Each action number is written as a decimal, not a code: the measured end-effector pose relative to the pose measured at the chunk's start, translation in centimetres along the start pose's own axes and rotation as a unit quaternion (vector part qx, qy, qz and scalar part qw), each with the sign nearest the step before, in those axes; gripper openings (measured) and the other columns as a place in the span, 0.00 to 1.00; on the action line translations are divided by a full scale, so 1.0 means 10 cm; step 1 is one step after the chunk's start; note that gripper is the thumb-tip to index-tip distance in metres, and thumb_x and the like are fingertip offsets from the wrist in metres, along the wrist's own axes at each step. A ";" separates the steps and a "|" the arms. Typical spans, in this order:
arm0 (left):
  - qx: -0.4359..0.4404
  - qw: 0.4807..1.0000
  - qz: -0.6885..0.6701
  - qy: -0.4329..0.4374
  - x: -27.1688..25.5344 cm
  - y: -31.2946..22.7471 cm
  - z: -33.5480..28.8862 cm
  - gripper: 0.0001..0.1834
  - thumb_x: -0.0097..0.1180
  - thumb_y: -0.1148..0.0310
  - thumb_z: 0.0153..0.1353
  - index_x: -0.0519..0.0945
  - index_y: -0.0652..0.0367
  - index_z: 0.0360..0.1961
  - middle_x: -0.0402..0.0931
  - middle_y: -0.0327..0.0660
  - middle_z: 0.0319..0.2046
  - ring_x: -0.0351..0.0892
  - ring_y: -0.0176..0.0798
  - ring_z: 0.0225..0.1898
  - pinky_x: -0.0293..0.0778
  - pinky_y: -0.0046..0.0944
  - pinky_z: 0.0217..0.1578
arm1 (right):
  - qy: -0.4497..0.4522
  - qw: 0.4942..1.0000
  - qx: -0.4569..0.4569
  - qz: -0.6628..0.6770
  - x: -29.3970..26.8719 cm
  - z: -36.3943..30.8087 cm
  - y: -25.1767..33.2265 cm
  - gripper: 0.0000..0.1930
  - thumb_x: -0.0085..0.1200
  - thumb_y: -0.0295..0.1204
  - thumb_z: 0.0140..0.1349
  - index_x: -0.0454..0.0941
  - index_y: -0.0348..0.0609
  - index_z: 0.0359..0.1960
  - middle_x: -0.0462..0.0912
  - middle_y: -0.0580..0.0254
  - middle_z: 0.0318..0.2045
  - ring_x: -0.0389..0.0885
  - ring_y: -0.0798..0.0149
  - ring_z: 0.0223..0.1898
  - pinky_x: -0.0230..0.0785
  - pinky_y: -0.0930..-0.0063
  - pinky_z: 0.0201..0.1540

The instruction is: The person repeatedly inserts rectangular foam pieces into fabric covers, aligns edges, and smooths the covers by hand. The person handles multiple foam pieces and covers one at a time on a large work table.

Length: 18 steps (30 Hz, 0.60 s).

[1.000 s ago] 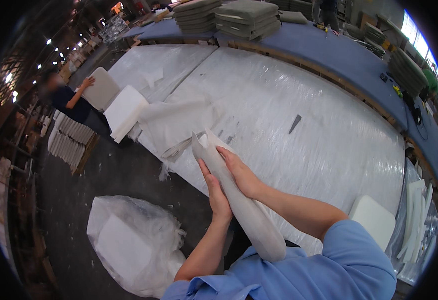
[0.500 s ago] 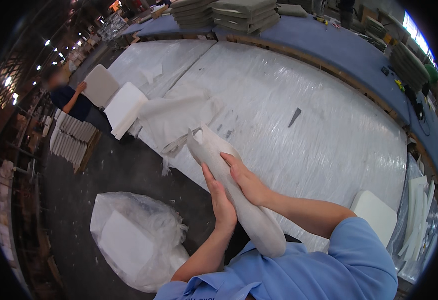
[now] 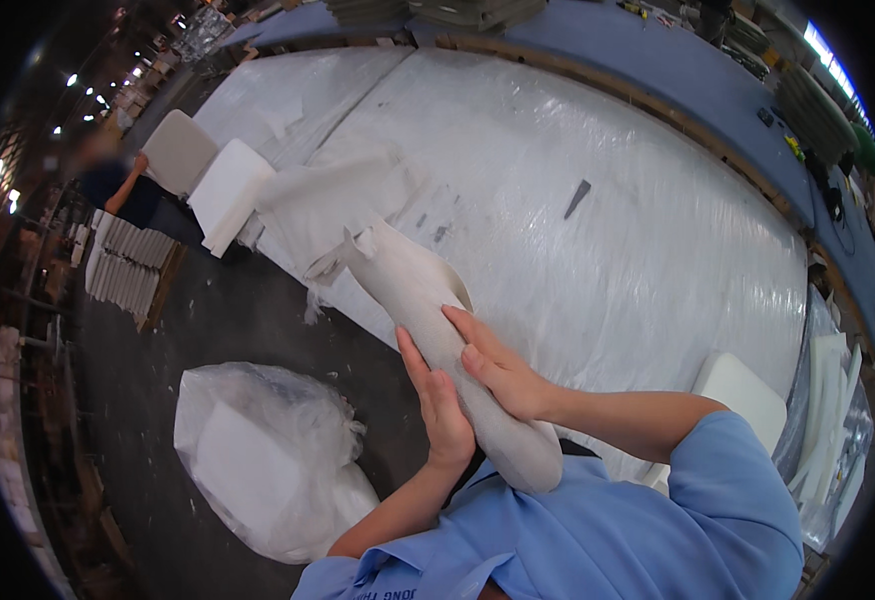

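Note:
A seat cushion in a light grey fabric cover (image 3: 408, 285) stands on edge between my palms, its near end against my body. My left hand (image 3: 440, 410) presses flat along its left side. On the opposite side lies my right hand (image 3: 503, 370), fingers stretched toward the far end. At that far end the cover gapes, with loose corners sticking up. Just beyond it, a heap of loose grey fabric covers (image 3: 343, 195) spreads over the plastic-wrapped table (image 3: 518, 130). A white foam pad (image 3: 743, 400) lies on the table by my right elbow.
At the left, a co-worker (image 3: 123, 195) holds a beige cushion (image 3: 180, 152) beside a white foam block (image 3: 233, 190) and a cushion stack (image 3: 133, 270). A clear bag of foam (image 3: 263, 450) sits on the floor. A dark tapered piece (image 3: 578, 198) lies on the table; a blue table (image 3: 678, 75) stands behind.
The whole view has shifted, so the surroundings sit higher and slightly left. Both hands keep their hold, and the cushion's far end appears tilted a little more to the left.

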State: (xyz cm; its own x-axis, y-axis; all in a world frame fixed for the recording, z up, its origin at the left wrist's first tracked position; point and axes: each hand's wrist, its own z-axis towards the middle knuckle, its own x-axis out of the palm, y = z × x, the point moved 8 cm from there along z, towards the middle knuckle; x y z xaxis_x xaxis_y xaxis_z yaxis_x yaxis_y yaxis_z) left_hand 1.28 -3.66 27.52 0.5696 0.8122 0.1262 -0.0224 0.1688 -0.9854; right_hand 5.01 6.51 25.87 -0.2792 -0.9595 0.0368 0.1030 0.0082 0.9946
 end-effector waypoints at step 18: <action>0.033 0.987 0.155 0.038 0.11 -0.16 -0.46 0.42 0.40 0.62 0.78 0.35 0.68 0.82 0.32 0.63 0.82 0.36 0.60 0.83 0.41 0.57 0.79 | -0.008 0.998 -0.038 -0.040 0.05 -0.55 0.03 0.38 0.41 0.48 0.77 0.52 0.39 0.82 0.51 0.38 0.80 0.48 0.42 0.82 0.40 0.53 0.82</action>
State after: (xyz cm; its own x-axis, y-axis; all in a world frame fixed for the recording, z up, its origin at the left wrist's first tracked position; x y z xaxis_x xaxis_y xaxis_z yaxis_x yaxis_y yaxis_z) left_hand 5.73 -5.57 28.70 0.5865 0.7870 -0.1917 -0.2569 -0.0438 -0.9655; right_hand 10.13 4.53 25.69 -0.3049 -0.9516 -0.0394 0.1521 -0.0895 0.9843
